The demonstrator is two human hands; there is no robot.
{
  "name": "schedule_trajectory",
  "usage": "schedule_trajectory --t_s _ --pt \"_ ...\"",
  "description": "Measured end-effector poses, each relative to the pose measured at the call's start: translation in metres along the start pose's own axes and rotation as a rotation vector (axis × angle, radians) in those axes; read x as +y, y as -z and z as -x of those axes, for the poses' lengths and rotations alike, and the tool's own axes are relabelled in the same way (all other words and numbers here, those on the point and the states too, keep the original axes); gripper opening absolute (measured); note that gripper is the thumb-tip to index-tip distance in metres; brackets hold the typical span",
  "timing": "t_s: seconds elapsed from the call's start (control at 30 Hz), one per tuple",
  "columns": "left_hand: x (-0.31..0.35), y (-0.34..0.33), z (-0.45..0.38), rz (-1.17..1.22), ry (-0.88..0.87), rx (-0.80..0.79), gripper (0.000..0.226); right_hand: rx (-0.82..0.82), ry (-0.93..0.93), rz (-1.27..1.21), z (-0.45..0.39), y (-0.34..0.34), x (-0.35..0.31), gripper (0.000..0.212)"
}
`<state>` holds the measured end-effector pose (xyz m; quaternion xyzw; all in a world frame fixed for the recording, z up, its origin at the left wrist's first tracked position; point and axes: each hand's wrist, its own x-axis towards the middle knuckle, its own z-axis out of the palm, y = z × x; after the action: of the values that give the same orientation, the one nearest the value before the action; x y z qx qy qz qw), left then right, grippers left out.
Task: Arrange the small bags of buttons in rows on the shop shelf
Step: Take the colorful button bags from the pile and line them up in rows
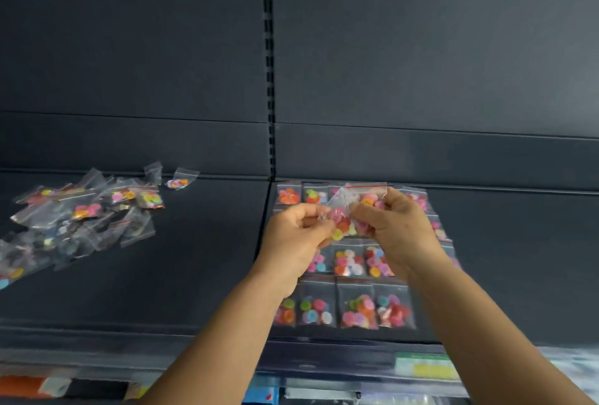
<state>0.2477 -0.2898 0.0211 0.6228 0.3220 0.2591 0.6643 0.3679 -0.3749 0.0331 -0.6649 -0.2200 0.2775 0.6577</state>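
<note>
Head view: two bare forearms reached up over a dark shelf (201, 259). The left hand (296, 236) and the right hand (397, 229) together held one clear bag (351, 210) of coloured buttons above the shelf, its red-striped zip edge uppermost. The left grip was clamped on the bag's left side, fingers curled and thumb pinching; the right grip was clamped on its right side in the same way. Beneath the hands, on the right part of the shelf, rows (346, 306) of button bags lay flat and side by side, the nearest row showing four bags, the farther rows partly hidden by the hands. A loose pile (81, 220) of unsorted bags lay well apart on the left part of the shelf. Behind stood a dark back panel (421, 48) with a slotted upright (267, 64).
</note>
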Motion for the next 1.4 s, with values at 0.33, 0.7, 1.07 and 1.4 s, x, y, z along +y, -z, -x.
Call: schedule_trajectory --t_s 0.33,0.7,1.07,1.4 --pt "-0.006 -0.106 0.004 -0.09 -0.028 0.009 0.004 0.009 0.038 0.072 -0.017 0.127 -0.003 0.012" --pt "-0.003 -0.158 -0.005 -0.252 -0.085 -0.144 0.005 -0.154 -0.018 0.013 -0.008 0.163 0.001 0.011" --pt "0.0 -0.171 -0.004 -0.2 -0.12 -0.038 0.012 -0.178 -0.034 0.019 0.0 0.171 0.002 0.014" --pt "0.003 -0.169 0.0 -0.269 -0.078 0.043 0.022 -0.088 -0.081 0.063 0.009 0.188 0.003 0.005"
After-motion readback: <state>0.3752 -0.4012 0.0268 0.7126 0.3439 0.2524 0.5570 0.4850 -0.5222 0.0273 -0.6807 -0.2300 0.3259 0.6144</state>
